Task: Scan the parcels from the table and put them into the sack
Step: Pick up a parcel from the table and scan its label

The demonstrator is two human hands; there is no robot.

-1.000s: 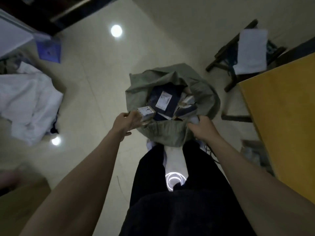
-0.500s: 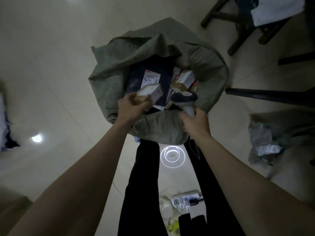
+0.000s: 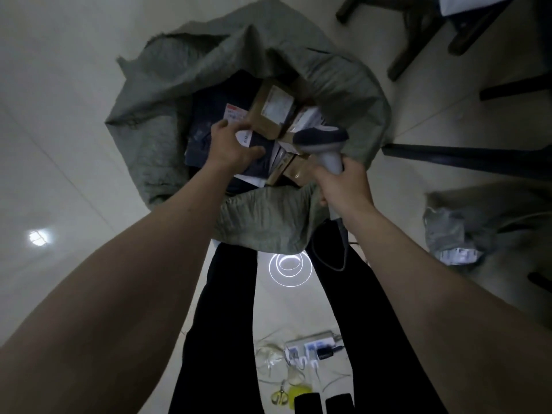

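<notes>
The grey-green sack stands open on the floor in front of my legs. Inside lie several parcels, among them a brown box with a white label and a dark mailer bag. My left hand is down inside the sack mouth, thumb and fingers curled round a small white-labelled parcel that sits on the dark bags. My right hand grips the handle of the barcode scanner, whose dark head hangs over the sack's right side.
A grey plastic mailer lies on the floor at the right. Dark chair legs and a dark bar stand beyond the sack. A power strip, cables and yellow scissors lie by my feet.
My left hand has carried the small parcel from the sack's near rim down into the sack. My view has tipped further down. The right hand has kept hold of the scanner.
</notes>
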